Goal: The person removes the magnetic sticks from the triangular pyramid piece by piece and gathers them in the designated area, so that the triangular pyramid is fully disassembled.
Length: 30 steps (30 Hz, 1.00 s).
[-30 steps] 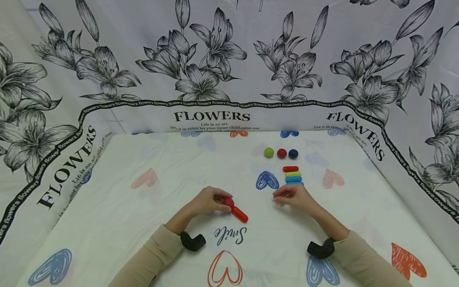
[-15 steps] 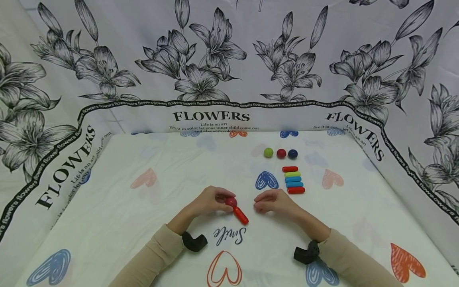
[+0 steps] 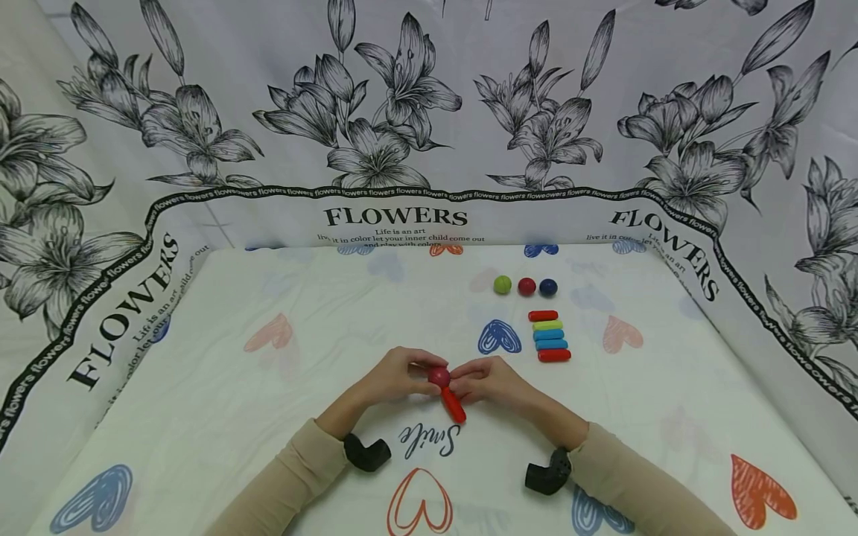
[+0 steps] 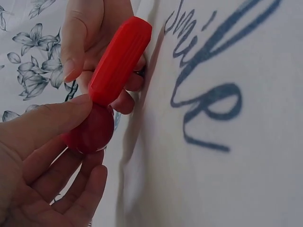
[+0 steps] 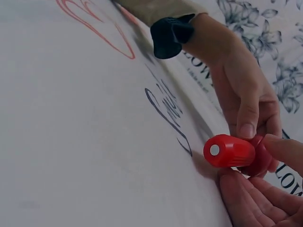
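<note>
My left hand (image 3: 395, 378) pinches a dark red ball (image 4: 92, 127) between thumb and fingers. End to end with that ball is a red magnetic stick (image 4: 120, 59), ribbed, with a round silvery dot in its free end in the right wrist view. It slants toward the person in the head view. My right hand (image 3: 492, 383) is at the ball's right side, fingertips close to or touching the ball and stick. In the left wrist view its thumb stands apart from both, with its fingers partly hidden behind the stick.
Right of centre lie several short sticks in a column: red (image 3: 543, 316), yellow (image 3: 547, 325), blue (image 3: 550, 335) and a nearer red (image 3: 554, 356). Behind them sit a green ball (image 3: 503, 284), a red ball (image 3: 526, 286) and a navy ball (image 3: 548, 287). A heart-printed cloth (image 3: 268, 417) covers the table.
My right hand has moved left from beside the column of sticks to the held ball, uncovering the nearest red stick. My left hand has shifted slightly right, and the held stick points more toward the person.
</note>
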Tool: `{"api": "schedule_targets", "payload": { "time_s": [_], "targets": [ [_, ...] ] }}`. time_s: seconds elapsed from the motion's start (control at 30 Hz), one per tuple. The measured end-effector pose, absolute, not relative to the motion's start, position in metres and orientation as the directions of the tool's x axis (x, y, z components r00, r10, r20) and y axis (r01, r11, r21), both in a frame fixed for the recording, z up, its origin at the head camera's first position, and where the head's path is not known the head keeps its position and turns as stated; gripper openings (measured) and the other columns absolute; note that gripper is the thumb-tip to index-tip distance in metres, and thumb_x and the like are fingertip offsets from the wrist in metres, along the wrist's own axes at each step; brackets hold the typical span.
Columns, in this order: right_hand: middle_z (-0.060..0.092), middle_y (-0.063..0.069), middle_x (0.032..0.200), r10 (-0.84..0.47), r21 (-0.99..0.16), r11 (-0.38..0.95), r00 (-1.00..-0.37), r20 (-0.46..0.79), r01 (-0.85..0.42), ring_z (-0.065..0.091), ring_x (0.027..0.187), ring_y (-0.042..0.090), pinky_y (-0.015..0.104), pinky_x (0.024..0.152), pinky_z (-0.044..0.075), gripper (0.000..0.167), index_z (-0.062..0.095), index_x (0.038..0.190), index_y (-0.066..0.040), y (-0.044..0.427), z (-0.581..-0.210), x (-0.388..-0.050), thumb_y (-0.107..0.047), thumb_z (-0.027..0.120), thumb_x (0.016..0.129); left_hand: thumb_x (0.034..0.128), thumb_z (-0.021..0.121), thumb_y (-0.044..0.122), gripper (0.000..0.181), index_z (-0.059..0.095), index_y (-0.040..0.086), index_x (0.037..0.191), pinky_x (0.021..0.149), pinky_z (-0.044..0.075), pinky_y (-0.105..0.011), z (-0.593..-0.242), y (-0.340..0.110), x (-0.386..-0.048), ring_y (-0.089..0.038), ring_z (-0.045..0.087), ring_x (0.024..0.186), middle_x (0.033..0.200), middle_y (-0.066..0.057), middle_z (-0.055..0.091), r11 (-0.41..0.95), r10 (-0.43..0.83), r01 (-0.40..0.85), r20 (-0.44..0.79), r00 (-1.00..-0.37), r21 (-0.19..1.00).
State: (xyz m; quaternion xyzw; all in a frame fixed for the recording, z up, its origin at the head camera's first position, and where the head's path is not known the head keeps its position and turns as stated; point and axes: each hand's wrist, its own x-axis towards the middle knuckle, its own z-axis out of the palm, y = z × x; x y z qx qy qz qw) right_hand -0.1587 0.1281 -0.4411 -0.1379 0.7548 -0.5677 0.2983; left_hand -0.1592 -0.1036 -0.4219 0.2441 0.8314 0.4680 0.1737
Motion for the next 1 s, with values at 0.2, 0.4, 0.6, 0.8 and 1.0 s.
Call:
{"api": "schedule_targets", "payload": {
  "time_s": [0.2, 0.4, 0.6, 0.8, 1.0],
  "targets": [
    [0.073, 0.017, 0.111, -0.537, -0.933, 0.326, -0.782, -0.317, 0.153, 0.072, 0.092, 0.016, 0.027, 0.083, 0.058, 0.044, 0.064, 0.123, 0.000, 0.122, -0.441, -0.158, -0.028, 0.068, 0.089, 0.0833, 0.074, 0.012, 0.040, 0.065, 0.002, 0.121, 0.101, 0.051, -0.039, -0.422, -0.102, -0.159, -0.028, 0.064, 0.113, 0.121, -0.015, 0.068, 0.433, 0.581, 0.261, -0.046, -0.812, 0.863],
    [0.073, 0.017, 0.110, -0.501, -0.925, 0.327, -0.794, -0.344, 0.195, 0.070, 0.085, 0.012, 0.025, 0.077, 0.058, 0.044, 0.064, 0.123, 0.000, 0.117, -0.442, -0.161, -0.031, 0.066, 0.091, 0.0844, 0.072, 0.012, 0.041, 0.064, 0.001, 0.123, 0.101, 0.051, -0.039, -0.425, -0.100, -0.159, -0.029, 0.064, 0.114, 0.122, -0.015, 0.068, 0.400, 0.577, 0.276, -0.006, -0.816, 0.874],
    [0.074, 0.016, 0.106, -0.458, -0.922, 0.315, -0.815, -0.355, 0.224, 0.073, 0.086, 0.016, 0.025, 0.077, 0.059, 0.050, 0.063, 0.122, 0.001, 0.115, -0.441, -0.162, -0.036, 0.067, 0.089, 0.0853, 0.073, 0.017, 0.045, 0.061, 0.001, 0.126, 0.096, 0.054, -0.036, -0.429, -0.096, -0.152, -0.028, 0.068, 0.108, 0.120, -0.017, 0.068, 0.403, 0.478, 0.153, -0.065, -0.876, 0.902],
    [0.074, 0.015, 0.108, -0.413, -0.928, 0.282, -0.842, -0.346, 0.243, 0.073, 0.091, 0.020, 0.027, 0.083, 0.058, 0.050, 0.061, 0.122, -0.001, 0.116, -0.441, -0.164, -0.037, 0.069, 0.088, 0.0854, 0.073, 0.029, 0.056, 0.056, 0.001, 0.130, 0.085, 0.057, -0.029, -0.429, -0.088, -0.142, -0.016, 0.070, 0.090, 0.108, -0.014, 0.073, 0.421, 0.391, -0.052, -0.233, -0.890, 0.906],
    [0.072, 0.014, 0.114, -0.356, -0.924, 0.277, -0.865, -0.352, 0.262, 0.072, 0.093, 0.017, 0.026, 0.088, 0.057, 0.050, 0.062, 0.121, -0.003, 0.114, -0.441, -0.166, -0.037, 0.071, 0.086, 0.0856, 0.072, 0.034, 0.051, 0.060, -0.001, 0.121, 0.067, 0.052, -0.018, -0.432, -0.078, -0.137, -0.010, 0.063, 0.069, 0.089, -0.009, 0.074, 0.451, 0.364, -0.116, -0.301, -0.881, 0.885]
  ]
}}
